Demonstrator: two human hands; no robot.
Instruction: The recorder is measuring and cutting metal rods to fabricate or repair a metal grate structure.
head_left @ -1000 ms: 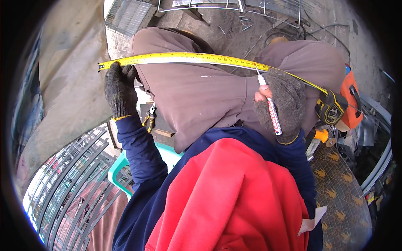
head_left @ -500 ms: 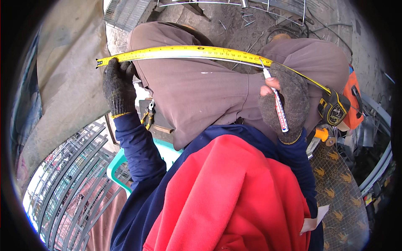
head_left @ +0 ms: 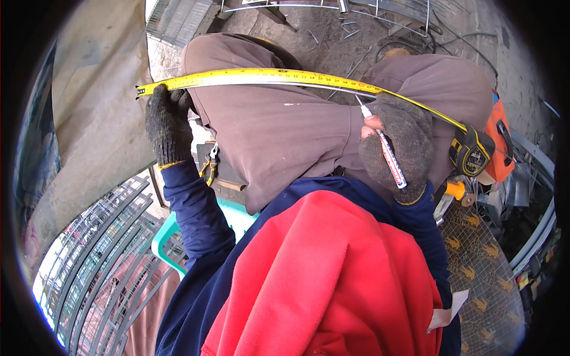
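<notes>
A yellow tape measure blade [head_left: 255,76] stretches across my lap from left to right. Its hooked end lies by my left hand [head_left: 168,127], whose dark knit glove is closed around the blade near that end. Along the blade's lower edge runs a thin pale strip [head_left: 309,89], partly hidden. My right hand [head_left: 404,145], gloved with bare fingertips showing, grips a white marker [head_left: 389,155], its tip just below the blade. The upper part of that glove touches the blade. To the right, the black and yellow tape case [head_left: 473,152] rests by my thigh.
Pliers [head_left: 209,163] lie on a dark surface left of my legs. An orange case [head_left: 500,142] and a yellow-handled tool [head_left: 456,190] are at right. Curved metal bars [head_left: 98,255] stand lower left; metal pieces [head_left: 350,29] litter the floor ahead.
My right hand has shifted slightly left with the marker, and the marker's tip has come down off the blade. My left hand stays at the tape's end.
</notes>
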